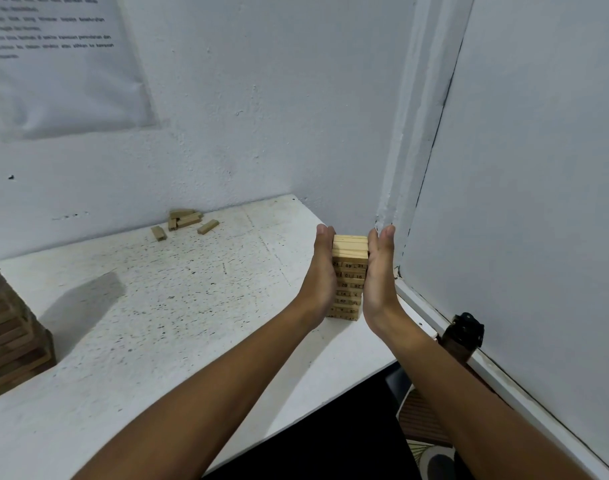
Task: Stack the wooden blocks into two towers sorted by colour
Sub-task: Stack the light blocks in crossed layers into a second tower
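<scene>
A light wooden tower of numbered blocks stands near the right end of the white table. My left hand presses flat against its left side with straight fingers. My right hand presses flat against its right side in the same way. A darker brown tower stands at the table's left edge, partly cut off by the frame. Several loose light blocks lie in a small heap by the back wall.
Walls close the table in at the back and right, meeting in a corner just behind the light tower. A printed sheet hangs on the back wall. A dark object sits by the right wall, below the table's edge.
</scene>
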A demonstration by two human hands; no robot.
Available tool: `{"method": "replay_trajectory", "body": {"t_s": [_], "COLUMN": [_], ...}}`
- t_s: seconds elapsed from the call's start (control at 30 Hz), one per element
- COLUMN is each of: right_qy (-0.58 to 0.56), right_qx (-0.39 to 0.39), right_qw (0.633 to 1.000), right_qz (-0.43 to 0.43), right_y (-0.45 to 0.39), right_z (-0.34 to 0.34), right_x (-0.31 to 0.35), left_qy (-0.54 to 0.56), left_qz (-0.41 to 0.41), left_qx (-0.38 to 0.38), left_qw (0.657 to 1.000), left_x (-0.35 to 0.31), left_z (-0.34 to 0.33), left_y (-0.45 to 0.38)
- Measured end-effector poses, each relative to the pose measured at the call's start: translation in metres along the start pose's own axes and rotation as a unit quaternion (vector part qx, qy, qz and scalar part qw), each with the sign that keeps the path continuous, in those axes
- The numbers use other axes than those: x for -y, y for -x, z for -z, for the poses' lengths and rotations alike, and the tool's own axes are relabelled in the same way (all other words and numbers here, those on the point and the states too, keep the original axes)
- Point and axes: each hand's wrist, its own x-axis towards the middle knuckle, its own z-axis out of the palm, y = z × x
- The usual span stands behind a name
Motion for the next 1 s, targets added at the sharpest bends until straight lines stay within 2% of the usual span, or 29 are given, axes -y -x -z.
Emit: {"method": "replay_trajectory", "body": {"t_s": [0.17,0.33,0.7,0.9,1.0], "right_qy": [-0.029,-0.019,-0.011,-0.03,0.001], "right_qx": [0.01,-0.01,0.0,0.007,0.007], "right_qw": [0.999,1.0,1.0,0.999,1.0], "right_qz": [-0.01,-0.003,-0.005,-0.014,-0.011], "right_y": [0.005,0.005,0.003,0.002,0.0], "right_z": [-0.003,-0.004,-0.001,0.001,0.005], "right_x": [0.008,0.006,0.002,0.002,-0.003], "left_qy": [-0.006,0.006,-0.029,0.011,0.009], "left_qz": [0.002,0.017,0.02,0.013,0.028], "left_qx": [-0.001,-0.002,0.012,-0.004,0.005], "left_qw": [1.0,1.0,0.999,1.0,1.0], "left_x": [-0.002,-0.002,-0.003,0.002,0.003], "left_z": [-0.003,-0.002,-0.002,0.002,0.002], "left_y": [-0.001,-0.002,0.0,-0.001,-0.002]}}
